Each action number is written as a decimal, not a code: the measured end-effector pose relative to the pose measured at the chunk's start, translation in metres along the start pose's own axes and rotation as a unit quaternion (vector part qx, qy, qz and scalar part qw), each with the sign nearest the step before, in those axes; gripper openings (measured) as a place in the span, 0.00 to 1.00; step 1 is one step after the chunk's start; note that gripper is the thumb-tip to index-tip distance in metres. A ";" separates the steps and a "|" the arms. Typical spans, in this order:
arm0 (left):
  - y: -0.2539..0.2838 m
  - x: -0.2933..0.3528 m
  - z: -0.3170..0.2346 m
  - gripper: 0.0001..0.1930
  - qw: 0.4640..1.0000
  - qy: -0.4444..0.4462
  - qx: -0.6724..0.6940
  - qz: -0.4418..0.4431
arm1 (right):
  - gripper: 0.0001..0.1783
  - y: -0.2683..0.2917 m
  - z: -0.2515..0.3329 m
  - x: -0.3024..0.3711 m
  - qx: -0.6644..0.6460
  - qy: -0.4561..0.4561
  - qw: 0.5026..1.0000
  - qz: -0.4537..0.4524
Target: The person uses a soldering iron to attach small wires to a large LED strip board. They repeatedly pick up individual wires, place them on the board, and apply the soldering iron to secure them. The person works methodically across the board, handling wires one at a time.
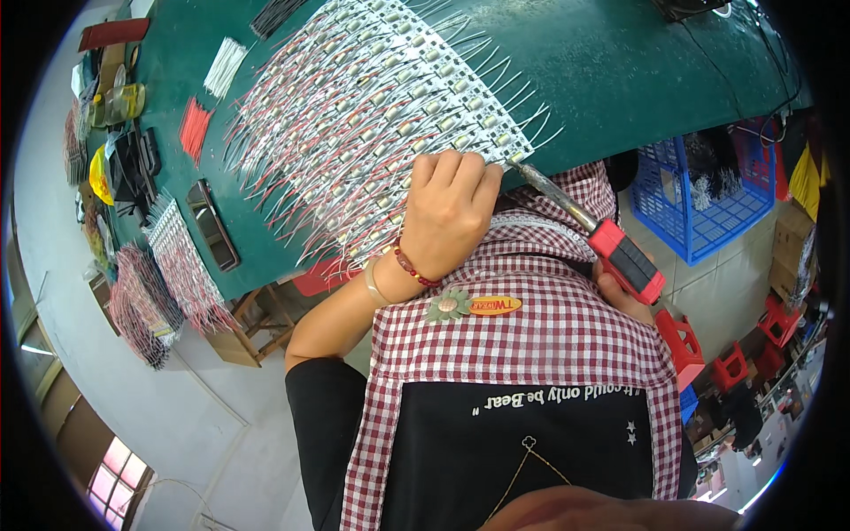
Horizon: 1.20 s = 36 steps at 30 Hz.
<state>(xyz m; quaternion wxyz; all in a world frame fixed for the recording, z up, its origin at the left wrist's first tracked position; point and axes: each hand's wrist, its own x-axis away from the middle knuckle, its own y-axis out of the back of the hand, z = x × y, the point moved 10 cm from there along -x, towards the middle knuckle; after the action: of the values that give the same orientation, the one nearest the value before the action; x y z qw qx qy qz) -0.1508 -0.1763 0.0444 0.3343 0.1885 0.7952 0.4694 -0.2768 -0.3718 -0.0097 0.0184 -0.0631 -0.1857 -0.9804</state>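
A large panel of small white circuit boards [460, 86], set with rows of pale components and fringed with red and white wires, lies on the green table. My left hand [452, 208] is closed over the panel's near edge, close to its right corner. Its fingertips point down and away, so whatever they pinch is hidden. In my right hand [627, 305] is a soldering iron [629, 261] with a red and black handle, gripped from below and mostly covering the fingers. The iron's metal tip reaches the panel's corner, just right of my left fingers.
On the table's left lie white wires [227, 67], red wires [195, 129], a phone [212, 225] and a smaller wired panel [183, 257] by the edge. A blue crate [704, 199] stands on the floor at right, with red stools [680, 350] nearby.
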 end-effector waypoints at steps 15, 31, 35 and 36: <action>0.001 0.000 0.001 0.10 1.000 0.014 -0.011 0.011 | 0.11 -0.002 -0.039 0.021 -0.089 -0.115 0.988 0.042; 0.114 0.087 0.106 0.12 0.964 0.172 -0.200 0.021 | 0.26 0.013 0.005 -0.074 -0.463 0.032 0.883 -0.071; 0.163 0.135 0.244 0.08 0.930 0.286 -0.221 -0.067 | 0.27 -0.003 0.018 -0.119 -0.485 0.027 0.874 -0.017; 0.165 0.145 0.270 0.08 0.936 0.280 -0.190 -0.095 | 0.28 -0.004 0.022 -0.125 -0.481 0.026 0.876 -0.016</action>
<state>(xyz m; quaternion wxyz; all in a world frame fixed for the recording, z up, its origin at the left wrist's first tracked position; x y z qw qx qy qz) -0.0641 0.1610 0.0457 0.1703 -0.0940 0.7665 0.6121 -0.1510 -0.3584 -0.0076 -0.0251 -0.0361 0.3079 -0.9504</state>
